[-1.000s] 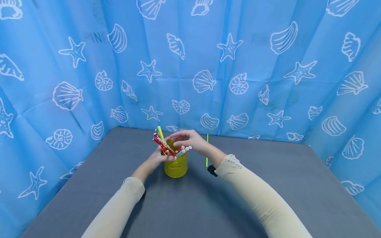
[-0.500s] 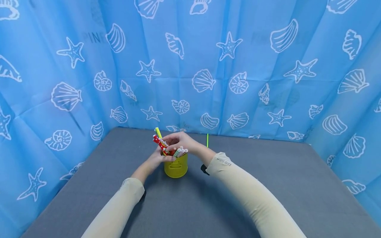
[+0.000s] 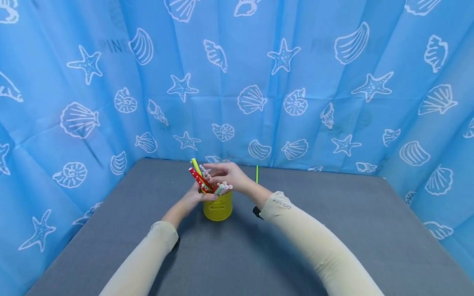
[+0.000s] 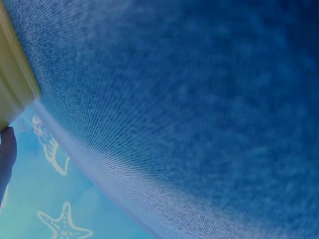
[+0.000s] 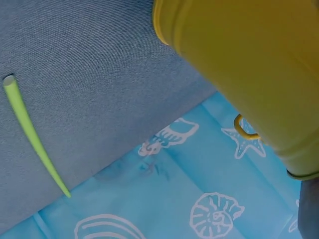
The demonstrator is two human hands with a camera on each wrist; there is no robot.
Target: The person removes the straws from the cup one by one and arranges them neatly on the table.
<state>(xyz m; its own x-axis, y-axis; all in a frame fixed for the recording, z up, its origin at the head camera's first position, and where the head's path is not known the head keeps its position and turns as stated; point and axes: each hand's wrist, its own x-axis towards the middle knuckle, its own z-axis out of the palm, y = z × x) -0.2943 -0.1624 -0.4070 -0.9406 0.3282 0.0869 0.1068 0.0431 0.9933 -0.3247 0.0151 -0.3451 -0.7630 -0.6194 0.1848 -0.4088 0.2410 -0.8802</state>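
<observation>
A yellow bucket [image 3: 217,210] stands on the grey table with several patterned paper straws leaning out of its top. My left hand [image 3: 191,198] grips the bucket's left side, its thumb across the front near the rim; in the left wrist view one finger [image 4: 7,154] shows beside the bucket wall [image 4: 12,74]. Over the opening, my right hand [image 3: 231,176] pinches a white patterned straw [image 3: 204,171] at its fingertips. Red dotted straws [image 3: 196,176] and a yellow straw [image 3: 195,165] lean left, while pale striped straws [image 3: 224,188] lean right. The straws' lower ends are hidden inside.
A lone bright green straw [image 5: 32,132] lies on the table right of the bucket, partly covered by my right arm in the head view. Behind the table [image 3: 333,222] hangs a blue curtain [image 3: 244,57] with white shells and starfish.
My right hand has moved left and down to the straws over the bucket. The white patterned straw now stands apart from the red ones. My left hand has kept its place.
</observation>
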